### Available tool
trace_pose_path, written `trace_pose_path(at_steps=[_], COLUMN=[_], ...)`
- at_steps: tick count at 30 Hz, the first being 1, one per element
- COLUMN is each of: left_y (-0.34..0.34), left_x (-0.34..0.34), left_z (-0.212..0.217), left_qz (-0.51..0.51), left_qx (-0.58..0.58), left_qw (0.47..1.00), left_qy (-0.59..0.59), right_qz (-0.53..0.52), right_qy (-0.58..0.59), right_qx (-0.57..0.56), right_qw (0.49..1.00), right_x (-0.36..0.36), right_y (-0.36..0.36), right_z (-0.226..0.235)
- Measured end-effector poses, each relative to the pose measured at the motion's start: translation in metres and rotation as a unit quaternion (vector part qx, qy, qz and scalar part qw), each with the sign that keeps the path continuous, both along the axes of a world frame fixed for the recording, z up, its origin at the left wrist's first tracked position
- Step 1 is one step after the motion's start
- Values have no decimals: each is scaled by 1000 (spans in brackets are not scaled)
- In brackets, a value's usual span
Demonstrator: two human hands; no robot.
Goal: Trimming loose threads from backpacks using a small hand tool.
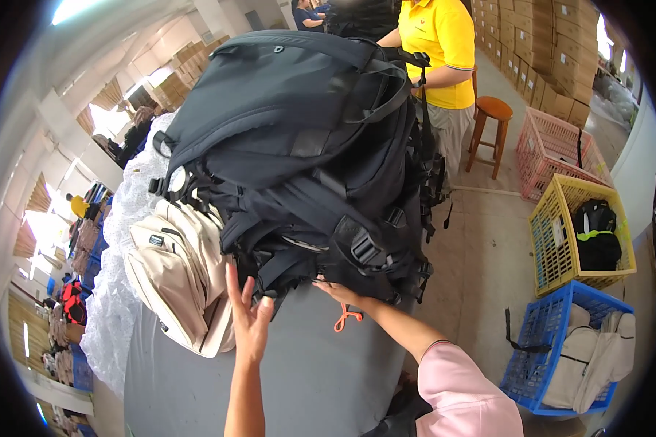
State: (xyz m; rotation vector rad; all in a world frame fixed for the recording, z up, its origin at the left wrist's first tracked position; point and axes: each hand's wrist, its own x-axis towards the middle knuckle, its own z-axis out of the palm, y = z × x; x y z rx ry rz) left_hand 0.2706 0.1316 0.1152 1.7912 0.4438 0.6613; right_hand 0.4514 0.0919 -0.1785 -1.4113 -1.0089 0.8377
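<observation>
A tall pile of black backpacks (pixel 270 95) rests on the grey table (pixel 270 386), with straps and buckles hanging from its near side. My left hand (pixel 249 320) is open, fingers spread, at the pile's lower left front beside a beige backpack (pixel 178 280). It holds nothing that I can see. My right hand (pixel 337 291) is closed on the lower front edge of a black backpack, its fingertips partly hidden against the dark fabric. Just below it, an orange cord loop (pixel 346 317) hangs over the table.
Clear bubble wrap (pixel 109 291) lies along the table's left side. A person in a yellow shirt (pixel 437 36) stands behind the pile, hands at it. To the right are a wooden stool (pixel 494 109) and pink (pixel 536 160), yellow (pixel 543 247) and blue (pixel 521 371) crates.
</observation>
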Motion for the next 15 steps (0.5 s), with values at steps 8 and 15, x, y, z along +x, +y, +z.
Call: trace_pose_path(at_steps=[8, 15], left_y=[16, -19], left_x=[-71, -169], left_z=[-47, -67], left_qz=[62, 291], left_qx=[-16, -125], left_qw=[996, 942], left_qy=[67, 107], right_qz=[34, 33], right_qy=[124, 114], right_qx=[31, 39], right_qw=[991, 992], right_x=[67, 118], right_y=[13, 5], right_z=[20, 34])
